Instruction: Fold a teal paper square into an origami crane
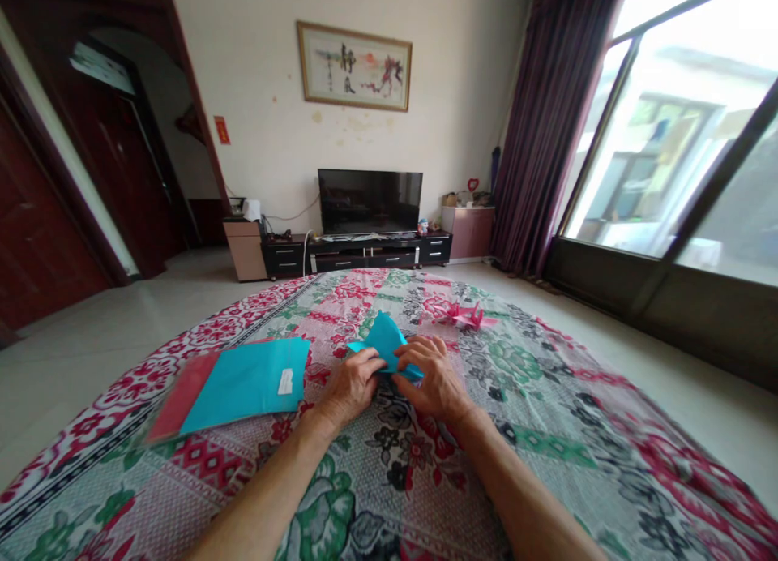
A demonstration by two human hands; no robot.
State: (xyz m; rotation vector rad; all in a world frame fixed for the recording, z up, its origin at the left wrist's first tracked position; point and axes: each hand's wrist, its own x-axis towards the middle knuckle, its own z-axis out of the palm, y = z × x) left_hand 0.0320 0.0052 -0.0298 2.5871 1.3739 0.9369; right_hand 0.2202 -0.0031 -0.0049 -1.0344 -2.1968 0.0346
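A folded sheet of blue paper (pixel 384 338) lies before me on the patterned tablecloth, one corner pointing away from me. My left hand (pixel 357 377) grips its near left edge, thumb and fingers closed on it. On the near right side, my right hand (pixel 430 374) has its fingers bent over the paper and its thumb at the near edge. The fingers cover part of the folds. To the left rests a clear packet of blue and red paper (pixel 249 387) with a small white label. Beyond my right hand sit pink folded paper pieces (pixel 468 314).
The round table wears a flowered tablecloth (pixel 523 431). Past its far edge stand a low black cabinet (pixel 340 257) and a television (pixel 370 203). At the right are a dark purple curtain (pixel 540 123) and a large window (pixel 656 156); wooden doors are at the left.
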